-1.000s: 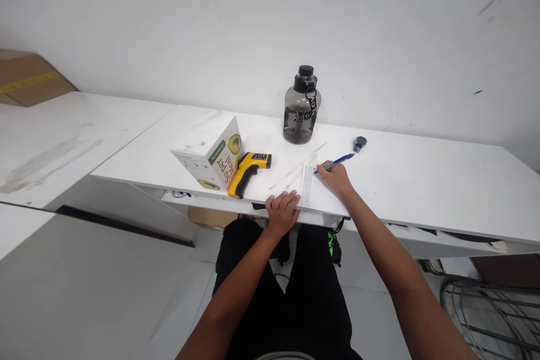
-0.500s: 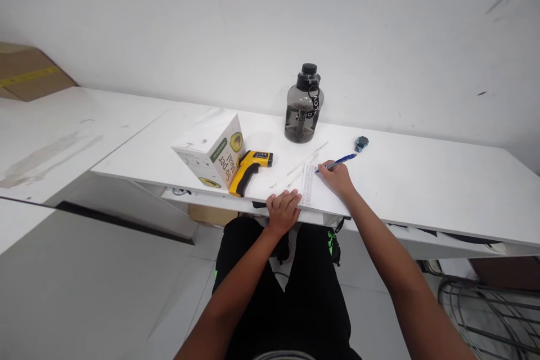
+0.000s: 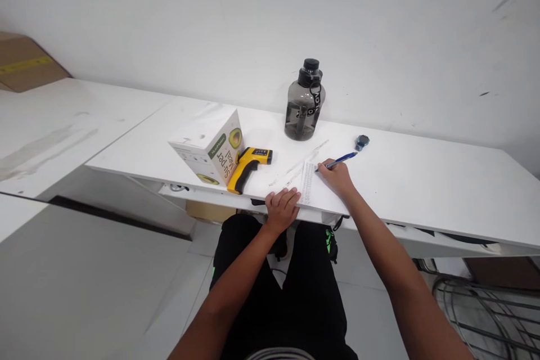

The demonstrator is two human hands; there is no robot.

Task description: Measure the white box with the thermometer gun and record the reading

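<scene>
Gripped in my right hand (image 3: 336,176) is a blue pen (image 3: 343,158), its tip on a sheet of paper (image 3: 323,194) with rows of handwriting down its left side. My left hand (image 3: 282,208) lies flat at the desk's front edge, fingers stretched out, by the paper's lower left corner. To the left, a yellow and black infrared thermometer (image 3: 243,169) leans against a white box (image 3: 219,152) printed with avocados. Behind the paper stands a dark, see-through water bottle (image 3: 302,104), partly filled. A small teal wristwatch (image 3: 361,142) rests right of the pen.
The white desk (image 3: 434,185) runs along a wall. At the far left sits a cardboard box (image 3: 29,62) with yellow tape. Black wire racking (image 3: 489,309) stands on the floor at lower right. Dark smudges mark the desktop.
The view has shifted slightly. Both hands keep nearly the same places, the right still holding the pen on the paper and the left still flat.
</scene>
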